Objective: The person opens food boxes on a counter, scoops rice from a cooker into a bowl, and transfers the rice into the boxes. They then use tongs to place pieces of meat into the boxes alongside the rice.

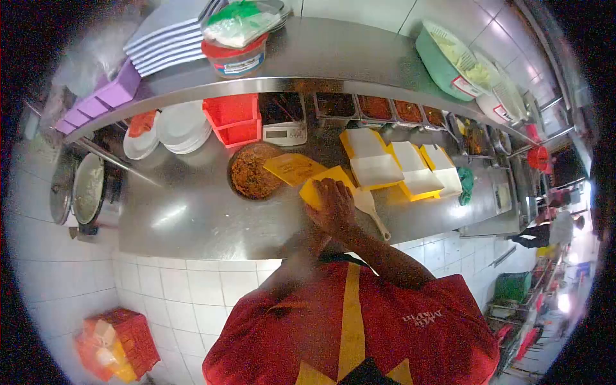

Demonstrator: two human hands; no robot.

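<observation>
A yellow cardboard takeaway box (292, 169) is at the front middle of the steel counter, with its flap spread to the left. My right hand (333, 204) lies over the box's near part, fingers bent and pressed onto it. My left hand (314, 234) is under and behind the right one, against the near side of the box; its fingers are hidden. Left of the box stands a round bowl of brown, crumbly food (252, 172). A pale flat paddle (371, 212) lies just right of my right hand.
Several open yellow-and-white boxes (414, 174) stand in a row to the right. Behind are a digital scale (284, 135), red bins (232, 119), white plates (182, 126) and metal food pans (374, 108). A steel shelf (333, 54) overhangs the counter. At left is a pot (90, 186).
</observation>
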